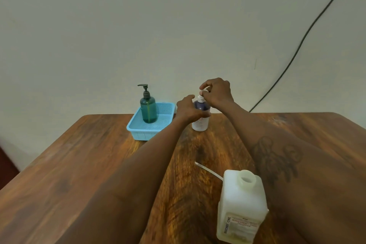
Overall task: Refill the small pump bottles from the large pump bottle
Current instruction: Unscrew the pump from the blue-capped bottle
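A small white bottle [200, 123] with a dark upper part stands on the wooden table [79, 164] near the far edge. My left hand [188, 110] wraps around its body. My right hand [216, 93] pinches its white pump head from above. A small green pump bottle [148, 110] stands upright in a light blue basket [147, 131] to the left. The large white bottle [240, 207] stands near me at the right with its neck open and no pump on it. A clear tube [208, 170], probably its pump's dip tube, lies on the table behind it.
A pale wall rises right behind the table's far edge. A dark cable [297, 49] runs diagonally down the wall at the right. The table's left edge drops off to a dark floor.
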The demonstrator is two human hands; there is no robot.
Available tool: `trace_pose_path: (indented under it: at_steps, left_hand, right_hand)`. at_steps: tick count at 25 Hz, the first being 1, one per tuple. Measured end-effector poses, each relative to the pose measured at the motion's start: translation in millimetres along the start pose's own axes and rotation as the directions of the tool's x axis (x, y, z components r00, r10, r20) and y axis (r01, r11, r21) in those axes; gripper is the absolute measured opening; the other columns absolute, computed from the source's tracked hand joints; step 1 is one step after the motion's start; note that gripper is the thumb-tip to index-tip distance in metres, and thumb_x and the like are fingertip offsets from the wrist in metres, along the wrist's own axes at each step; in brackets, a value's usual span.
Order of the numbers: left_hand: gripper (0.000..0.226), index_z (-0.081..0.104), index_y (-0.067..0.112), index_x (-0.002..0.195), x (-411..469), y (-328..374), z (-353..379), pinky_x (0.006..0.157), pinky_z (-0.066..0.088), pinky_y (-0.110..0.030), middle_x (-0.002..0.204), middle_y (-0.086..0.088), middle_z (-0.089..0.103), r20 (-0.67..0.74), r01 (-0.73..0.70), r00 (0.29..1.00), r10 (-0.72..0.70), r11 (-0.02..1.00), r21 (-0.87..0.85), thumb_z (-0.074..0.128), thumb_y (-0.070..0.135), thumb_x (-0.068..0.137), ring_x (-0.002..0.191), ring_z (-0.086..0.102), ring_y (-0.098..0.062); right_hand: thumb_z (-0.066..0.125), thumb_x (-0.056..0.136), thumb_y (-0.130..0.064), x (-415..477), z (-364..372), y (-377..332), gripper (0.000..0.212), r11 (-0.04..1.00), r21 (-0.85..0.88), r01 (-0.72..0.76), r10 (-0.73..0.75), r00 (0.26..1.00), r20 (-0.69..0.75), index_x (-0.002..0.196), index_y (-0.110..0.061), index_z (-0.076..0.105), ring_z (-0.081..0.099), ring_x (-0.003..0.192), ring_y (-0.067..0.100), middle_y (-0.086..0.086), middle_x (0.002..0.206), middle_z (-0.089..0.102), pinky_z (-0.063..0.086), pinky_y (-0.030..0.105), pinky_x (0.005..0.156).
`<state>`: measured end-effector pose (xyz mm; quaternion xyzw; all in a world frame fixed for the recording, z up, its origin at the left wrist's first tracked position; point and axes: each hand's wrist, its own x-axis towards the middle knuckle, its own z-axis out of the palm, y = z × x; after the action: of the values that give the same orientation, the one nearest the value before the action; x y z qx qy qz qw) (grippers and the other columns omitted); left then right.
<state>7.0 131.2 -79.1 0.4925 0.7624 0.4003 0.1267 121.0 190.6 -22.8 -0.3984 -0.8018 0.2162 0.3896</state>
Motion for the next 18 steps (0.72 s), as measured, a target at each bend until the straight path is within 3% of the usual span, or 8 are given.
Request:
trace_pose_path:
  at_steps: [3,5,10,15,18]
  left_hand:
    - [0.074,0.060,0.016,0.136,-2,-5,7,0.098,0.050,-0.035,0.131,-0.006,0.069,-0.029,-0.031,0.999,0.031,0.999,0.007,0.092,0.041,0.075,0.116,0.064,-0.023]
    - [0.067,0.065,0.016,0.129,-7,-3,3,0.094,0.054,-0.036,0.123,-0.005,0.072,-0.053,-0.061,0.997,0.060,0.998,-0.021,0.093,0.039,0.072,0.105,0.065,-0.019]
    - [0.069,0.063,0.019,0.128,-30,10,-24,0.092,0.056,-0.031,0.123,-0.001,0.071,-0.141,-0.121,0.984,0.107,0.988,-0.096,0.094,0.042,0.070,0.105,0.066,-0.018]
    - [0.084,0.055,0.023,0.141,-77,16,-67,0.099,0.056,-0.036,0.138,0.000,0.065,-0.185,-0.149,0.975,0.121,0.978,-0.145,0.092,0.050,0.071,0.116,0.064,-0.021]
    - [0.081,0.060,0.022,0.138,-111,18,-91,0.088,0.056,-0.027,0.131,0.001,0.069,-0.238,-0.176,0.961,0.143,0.977,-0.123,0.092,0.053,0.070,0.110,0.067,-0.020]
  right_hand:
    - [0.078,0.083,-0.011,0,-4,1,0.007,0.998,0.070,-0.009,0.011,0.999,-0.036,0.086,-0.018,0.080,0.067,0.099,0.020,0.001,0.094,0.076,0.057,0.037,0.089]
    - [0.081,0.081,-0.010,-4,-8,-2,0.005,0.990,0.139,-0.025,0.033,0.998,-0.051,0.085,-0.014,0.080,0.072,0.088,0.019,0.001,0.088,0.077,0.060,0.039,0.087]
    - [0.085,0.080,-0.011,-20,-31,-28,0.008,0.940,0.340,-0.034,0.055,0.997,-0.050,0.085,-0.010,0.079,0.076,0.075,0.019,0.003,0.083,0.077,0.064,0.039,0.079]
    - [0.085,0.080,-0.011,-51,-59,-69,0.009,0.873,0.487,-0.006,0.032,0.999,-0.044,0.084,-0.016,0.078,0.076,0.072,0.013,-0.001,0.082,0.078,0.065,0.032,0.069]
    - [0.084,0.081,-0.011,-77,-71,-91,0.010,0.850,0.526,0.026,-0.013,1.000,-0.029,0.084,-0.017,0.078,0.076,0.074,0.011,-0.003,0.082,0.078,0.064,0.030,0.067]
